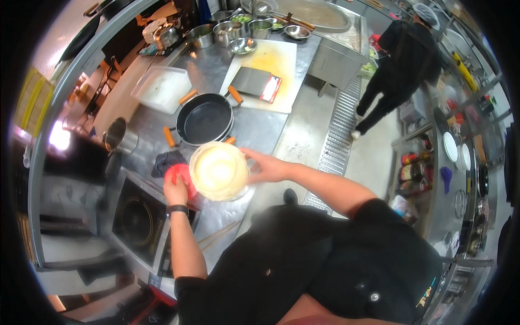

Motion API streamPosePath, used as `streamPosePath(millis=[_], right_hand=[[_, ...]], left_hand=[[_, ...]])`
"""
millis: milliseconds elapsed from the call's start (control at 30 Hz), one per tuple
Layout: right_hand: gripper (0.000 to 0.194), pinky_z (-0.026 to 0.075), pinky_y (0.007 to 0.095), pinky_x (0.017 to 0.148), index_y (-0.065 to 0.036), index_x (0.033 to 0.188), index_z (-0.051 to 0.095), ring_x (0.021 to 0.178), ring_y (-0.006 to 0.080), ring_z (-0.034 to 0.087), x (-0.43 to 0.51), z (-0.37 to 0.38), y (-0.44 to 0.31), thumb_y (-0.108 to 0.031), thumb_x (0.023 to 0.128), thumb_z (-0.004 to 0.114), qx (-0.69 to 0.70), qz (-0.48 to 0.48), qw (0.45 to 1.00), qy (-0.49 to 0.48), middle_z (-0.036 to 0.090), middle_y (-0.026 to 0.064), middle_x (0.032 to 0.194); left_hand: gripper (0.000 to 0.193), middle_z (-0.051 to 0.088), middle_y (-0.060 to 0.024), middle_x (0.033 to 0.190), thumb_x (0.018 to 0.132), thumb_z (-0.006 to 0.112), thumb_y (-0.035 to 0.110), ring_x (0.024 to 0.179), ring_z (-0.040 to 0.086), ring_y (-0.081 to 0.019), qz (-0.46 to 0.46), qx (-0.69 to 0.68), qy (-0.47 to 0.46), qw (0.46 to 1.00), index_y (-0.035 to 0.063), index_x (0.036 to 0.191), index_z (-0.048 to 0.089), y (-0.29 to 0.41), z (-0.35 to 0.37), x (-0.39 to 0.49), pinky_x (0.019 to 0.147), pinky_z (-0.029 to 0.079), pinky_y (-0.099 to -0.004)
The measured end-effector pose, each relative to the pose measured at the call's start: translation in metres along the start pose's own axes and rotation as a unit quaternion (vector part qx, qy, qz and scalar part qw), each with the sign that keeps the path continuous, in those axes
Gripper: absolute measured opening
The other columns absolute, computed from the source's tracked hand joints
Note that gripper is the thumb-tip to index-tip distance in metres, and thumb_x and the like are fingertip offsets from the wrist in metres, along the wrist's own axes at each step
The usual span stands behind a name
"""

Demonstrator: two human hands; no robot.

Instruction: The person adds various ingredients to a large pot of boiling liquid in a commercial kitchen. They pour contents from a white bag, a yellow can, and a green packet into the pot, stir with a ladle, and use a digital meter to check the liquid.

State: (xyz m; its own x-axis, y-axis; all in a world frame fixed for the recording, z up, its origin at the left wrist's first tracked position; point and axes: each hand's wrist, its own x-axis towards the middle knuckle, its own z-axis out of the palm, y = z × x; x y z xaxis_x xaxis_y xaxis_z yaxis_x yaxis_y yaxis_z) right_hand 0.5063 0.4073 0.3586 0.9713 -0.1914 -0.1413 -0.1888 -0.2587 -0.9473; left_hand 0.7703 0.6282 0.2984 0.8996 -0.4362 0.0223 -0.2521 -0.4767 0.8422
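A round tub (219, 171) with pale yellow, creamy contents is tilted towards me above the steel counter (260, 126). My right hand (268, 165) grips its right side, the thumb and fingers spread along the wall. In my left hand (176, 190) is a red round lid (187, 178), held at the tub's left edge and partly behind it. Just beyond the tub sit nested black pans (205, 118) with orange handles. A dark cloth (167, 162) lies beside the lid. Whether the tub's base rests on the counter is hidden.
An induction cooker (140, 221) stands at left, near chopsticks (219, 235). Farther off are a steel pot (122, 136), a plastic container (164, 89), and a kitchen scale (252, 81) on a cutting board (280, 61). Another person (406, 61) is in the aisle at right.
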Motion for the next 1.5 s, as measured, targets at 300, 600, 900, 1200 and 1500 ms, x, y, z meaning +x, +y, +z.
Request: streamPosePath(millis=[300,600,900,1200,1500], right_hand=[[0.101,0.056,0.0356,0.084,-0.017,0.158,0.017,0.095,0.0233,0.066,0.005,0.009,0.056,-0.030,0.080,0.080,-0.056,0.042,0.997,0.026,0.042,0.0217,0.147],[0.105,0.057,0.0362,0.080,-0.014,0.157,0.007,0.098,0.0277,0.066,0.015,0.033,0.033,-0.013,0.076,0.075,0.070,0.202,0.977,0.018,0.055,0.0212,0.131],[0.059,0.052,0.0374,0.095,-0.004,0.132,0.056,0.115,0.0201,0.058,-0.031,-0.008,0.042,-0.011,0.079,0.081,0.124,0.100,0.986,0.052,0.062,0.0107,0.125],[0.054,0.048,0.0373,0.101,-0.002,0.133,0.055,0.118,0.0217,0.058,-0.095,-0.149,0.075,-0.016,0.085,0.076,0.072,0.100,0.986,0.114,0.060,0.0143,0.131],[0.045,0.057,0.0360,0.080,-0.002,0.129,0.058,0.101,0.0219,0.066,-0.084,-0.357,0.093,-0.015,0.088,0.070,0.003,0.089,0.985,0.148,0.065,0.0133,0.119]], left_hand=[[0.043,0.064,-0.0179,0.116,0.090,0.063,0.004,0.109,0.061,-0.0265,0.165,0.115,0.197,0.960,-0.0067,0.131,0.053,-0.027,0.026,0.006,0.096,0.048,-0.0369],[0.051,0.062,-0.0128,0.127,0.110,0.028,0.036,0.114,0.059,-0.0211,-0.199,-0.562,-0.174,0.784,-0.0023,0.133,0.053,0.032,0.064,-0.039,0.099,0.048,-0.0339],[0.045,0.059,-0.0152,0.133,0.097,0.057,0.024,0.122,0.056,-0.0267,0.230,-0.132,-0.190,0.945,0.0018,0.135,0.052,0.118,0.090,-0.076,0.103,0.044,-0.0382],[0.046,0.059,-0.0179,0.131,0.092,0.063,0.021,0.122,0.055,-0.0343,0.198,-0.224,-0.236,0.925,0.0026,0.134,0.054,0.206,0.231,-0.067,0.104,0.043,-0.0402],[0.051,0.052,-0.0123,0.142,0.109,0.025,0.033,0.128,0.050,-0.0208,0.097,-0.410,-0.310,0.852,0.0009,0.144,0.044,0.341,0.383,0.001,0.109,0.038,-0.0351]])
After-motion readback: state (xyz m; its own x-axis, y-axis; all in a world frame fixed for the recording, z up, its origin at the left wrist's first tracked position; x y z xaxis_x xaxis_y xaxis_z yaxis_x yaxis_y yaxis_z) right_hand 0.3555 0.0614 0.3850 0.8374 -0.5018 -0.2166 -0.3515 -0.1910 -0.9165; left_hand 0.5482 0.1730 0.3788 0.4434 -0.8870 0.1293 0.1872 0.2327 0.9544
